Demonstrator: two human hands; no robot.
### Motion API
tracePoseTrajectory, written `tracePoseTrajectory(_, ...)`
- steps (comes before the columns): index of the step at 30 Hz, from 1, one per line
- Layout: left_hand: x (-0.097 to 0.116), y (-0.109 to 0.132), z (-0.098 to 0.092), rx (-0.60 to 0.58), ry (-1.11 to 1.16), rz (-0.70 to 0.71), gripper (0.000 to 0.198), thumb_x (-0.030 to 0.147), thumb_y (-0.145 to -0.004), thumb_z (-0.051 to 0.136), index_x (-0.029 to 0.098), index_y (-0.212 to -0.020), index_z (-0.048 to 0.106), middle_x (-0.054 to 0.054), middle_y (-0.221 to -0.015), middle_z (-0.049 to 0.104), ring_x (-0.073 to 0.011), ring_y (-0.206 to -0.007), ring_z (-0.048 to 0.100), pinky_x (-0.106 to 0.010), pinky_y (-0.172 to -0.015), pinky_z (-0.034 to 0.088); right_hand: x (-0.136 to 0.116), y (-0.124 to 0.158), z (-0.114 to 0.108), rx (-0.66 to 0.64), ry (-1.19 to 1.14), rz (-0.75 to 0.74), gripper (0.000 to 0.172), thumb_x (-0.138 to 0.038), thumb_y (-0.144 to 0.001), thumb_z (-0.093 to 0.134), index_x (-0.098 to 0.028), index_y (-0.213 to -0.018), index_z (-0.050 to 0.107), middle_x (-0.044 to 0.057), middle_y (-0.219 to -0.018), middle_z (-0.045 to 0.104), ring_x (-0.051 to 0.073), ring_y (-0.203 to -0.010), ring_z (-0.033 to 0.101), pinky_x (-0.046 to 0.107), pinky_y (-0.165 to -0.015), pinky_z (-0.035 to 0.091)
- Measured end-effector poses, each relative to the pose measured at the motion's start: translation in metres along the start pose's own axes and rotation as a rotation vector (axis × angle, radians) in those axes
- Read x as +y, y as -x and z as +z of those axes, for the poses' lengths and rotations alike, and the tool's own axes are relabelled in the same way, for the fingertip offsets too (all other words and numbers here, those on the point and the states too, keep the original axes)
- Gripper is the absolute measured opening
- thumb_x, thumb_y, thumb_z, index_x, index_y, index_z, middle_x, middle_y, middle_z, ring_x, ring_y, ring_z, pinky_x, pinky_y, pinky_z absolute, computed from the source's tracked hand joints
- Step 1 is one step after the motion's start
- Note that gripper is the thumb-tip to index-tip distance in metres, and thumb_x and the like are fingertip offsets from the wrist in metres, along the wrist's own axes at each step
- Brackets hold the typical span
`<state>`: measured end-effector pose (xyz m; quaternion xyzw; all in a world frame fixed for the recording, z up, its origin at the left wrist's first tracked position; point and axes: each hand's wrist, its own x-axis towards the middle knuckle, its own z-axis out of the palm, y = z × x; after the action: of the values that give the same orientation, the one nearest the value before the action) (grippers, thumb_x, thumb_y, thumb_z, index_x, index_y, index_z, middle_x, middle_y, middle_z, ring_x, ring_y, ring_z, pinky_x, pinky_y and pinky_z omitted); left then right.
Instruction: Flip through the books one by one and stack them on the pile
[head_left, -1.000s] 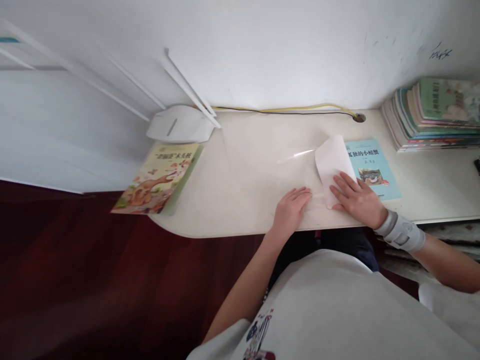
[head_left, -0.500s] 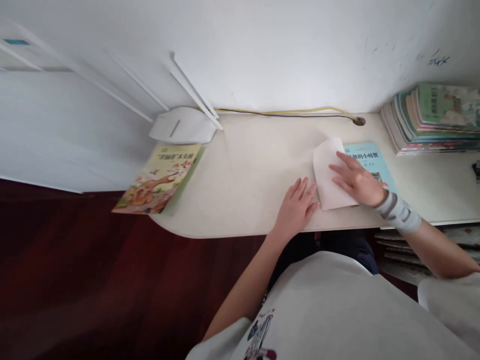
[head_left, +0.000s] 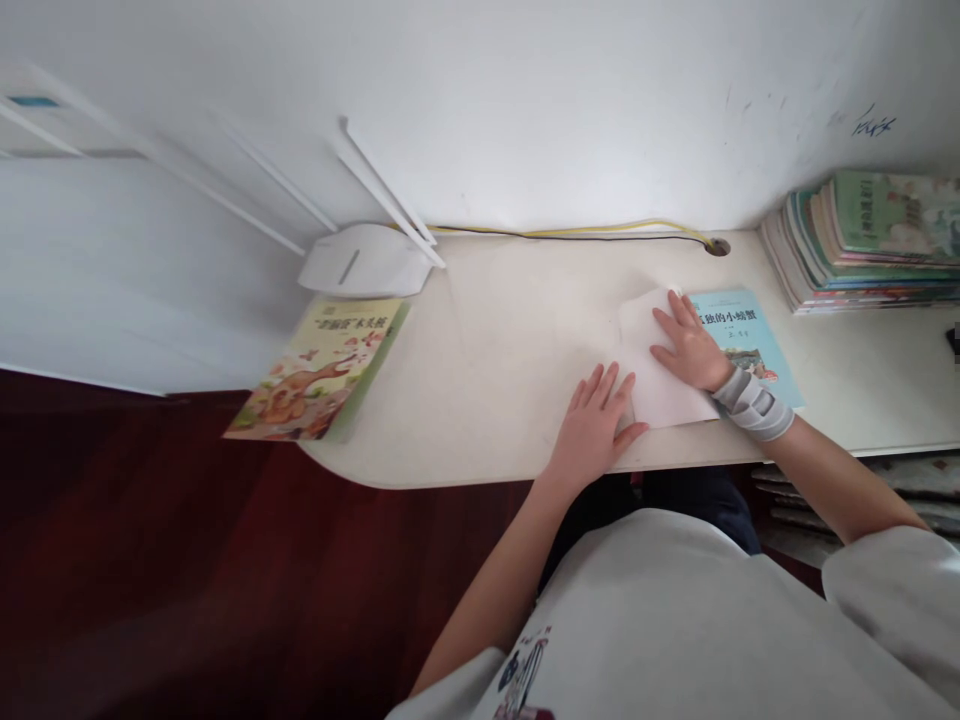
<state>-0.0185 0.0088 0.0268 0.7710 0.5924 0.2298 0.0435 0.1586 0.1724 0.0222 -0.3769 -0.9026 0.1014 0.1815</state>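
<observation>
A white sheet of paper [head_left: 652, 385] lies partly over a light blue book [head_left: 769, 335] on the white desk [head_left: 480, 400]. Its left part reaches past the book onto the desktop. My right hand [head_left: 690, 345], with a grey band around the wrist, rests on the paper's upper right part with its fingers spread. Flat beside the paper's lower left edge, my left hand [head_left: 596, 420] has its fingers apart, the thumb close to the paper. Whether the paper is loose or joined to the book cannot be made out.
A yellow picture book [head_left: 319, 365] overhangs the desk's left end, in front of a white router [head_left: 364, 260] with long antennas. Cables [head_left: 585, 234] run along the wall to a desk hole [head_left: 718, 247]. Stacked books [head_left: 862, 245] stand at the back right.
My right hand has slid left and a little up across the paper, which now lies flatter. More of the blue cover shows. The left hand has stayed nearly in place.
</observation>
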Motion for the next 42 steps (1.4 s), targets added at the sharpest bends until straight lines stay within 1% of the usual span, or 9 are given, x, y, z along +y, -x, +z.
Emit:
tracePoseTrajectory(7, 0.0, 0.0, 0.0, 0.0, 0.011, -0.001, 0.061, 0.049, -0.088, 0.045, 0.016, -0.138, 0.035, -0.019, -0.145, 0.037, -0.0313, -0.137, 0.028, -0.051, -0.107, 0.031, -0.002, -0.001, -0.002, -0.049, 0.07, -0.013, 0.058, -0.04, -0.086, 0.045, -0.014, -0.138, 0.04, 0.013, -0.152, 0.021, 0.034, -0.141, 0.006, 0.056, -0.11, 0.023)
tracePoseTrajectory(13, 0.001, 0.001, 0.0, 0.012, -0.005, 0.007, 0.061, 0.049, -0.088, 0.046, 0.015, -0.138, 0.036, -0.018, -0.144, 0.038, -0.0323, -0.136, 0.029, -0.051, -0.107, 0.032, -0.011, 0.001, -0.006, -0.118, 0.196, -0.008, 0.058, -0.039, -0.088, 0.04, -0.006, -0.137, 0.039, 0.019, -0.149, 0.026, 0.037, -0.14, 0.009, 0.056, -0.108, 0.026)
tracePoseTrajectory(21, 0.0, 0.001, 0.001, -0.026, -0.014, 0.003, 0.063, 0.05, -0.087, 0.047, 0.016, -0.139, 0.035, -0.018, -0.145, 0.038, -0.0325, -0.137, 0.028, -0.052, -0.107, 0.03, -0.011, 0.003, -0.004, -0.069, 0.188, 0.004, 0.064, -0.052, -0.09, 0.033, -0.01, -0.138, 0.038, 0.017, -0.149, 0.028, 0.036, -0.14, 0.011, 0.055, -0.107, 0.027)
tracePoseTrajectory(25, 0.0, 0.001, 0.0, -0.023, -0.006, -0.004, 0.064, 0.051, -0.087, 0.047, 0.016, -0.139, 0.034, -0.018, -0.145, 0.037, -0.0325, -0.137, 0.028, -0.052, -0.107, 0.03, -0.013, 0.003, -0.006, -0.104, 0.2, 0.023, 0.063, -0.051, -0.09, 0.035, -0.01, -0.137, 0.039, 0.018, -0.15, 0.026, 0.036, -0.14, 0.012, 0.054, -0.106, 0.029)
tracePoseTrajectory(31, 0.001, 0.001, 0.0, -0.002, 0.003, -0.004, 0.063, 0.05, -0.086, 0.049, 0.017, -0.138, 0.035, -0.018, -0.144, 0.038, -0.0323, -0.136, 0.029, -0.051, -0.107, 0.031, -0.024, 0.001, -0.004, -0.095, 0.196, 0.049, 0.063, -0.05, -0.09, 0.037, -0.01, -0.138, 0.039, 0.017, -0.15, 0.025, 0.035, -0.14, 0.012, 0.053, -0.107, 0.028)
tracePoseTrajectory(33, -0.001, 0.001, 0.001, -0.001, -0.009, 0.0, 0.064, 0.05, -0.086, 0.049, 0.016, -0.138, 0.035, -0.019, -0.144, 0.039, -0.0324, -0.136, 0.029, -0.051, -0.106, 0.032, -0.016, -0.002, -0.004, -0.077, 0.116, 0.058, 0.066, -0.055, -0.09, 0.033, -0.01, -0.139, 0.039, 0.017, -0.15, 0.026, 0.032, -0.141, 0.013, 0.051, -0.109, 0.027)
tracePoseTrajectory(37, 0.002, 0.001, 0.001, 0.022, -0.07, -0.005, 0.063, 0.05, -0.086, 0.048, 0.013, -0.136, 0.039, -0.021, -0.141, 0.041, -0.0338, -0.135, 0.032, -0.054, -0.105, 0.032, 0.016, -0.009, -0.006, 0.033, -0.13, 0.095, 0.071, -0.061, -0.09, 0.021, -0.015, -0.143, 0.033, 0.014, -0.149, 0.029, 0.026, -0.139, 0.022, 0.05, -0.111, 0.027)
tracePoseTrajectory(39, 0.014, -0.002, 0.003, 0.058, -0.123, 0.02, 0.058, 0.047, -0.088, 0.045, 0.014, -0.135, 0.041, -0.021, -0.141, 0.042, -0.0339, -0.135, 0.032, -0.058, -0.107, 0.027, 0.029, -0.011, -0.007, 0.09, -0.188, 0.101, 0.074, -0.063, -0.09, 0.019, -0.014, -0.144, 0.031, 0.015, -0.149, 0.029, 0.025, -0.139, 0.023, 0.049, -0.111, 0.027)
tracePoseTrajectory(42, 0.046, -0.013, 0.012, 0.072, -0.186, 0.2, 0.045, 0.032, -0.093, 0.039, 0.015, -0.135, 0.042, -0.018, -0.143, 0.041, -0.0303, -0.136, 0.031, -0.058, -0.11, 0.021, 0.037, -0.009, -0.006, 0.126, -0.211, 0.08, 0.074, -0.062, -0.09, 0.017, -0.013, -0.144, 0.031, 0.013, -0.15, 0.028, 0.023, -0.139, 0.022, 0.046, -0.113, 0.024)
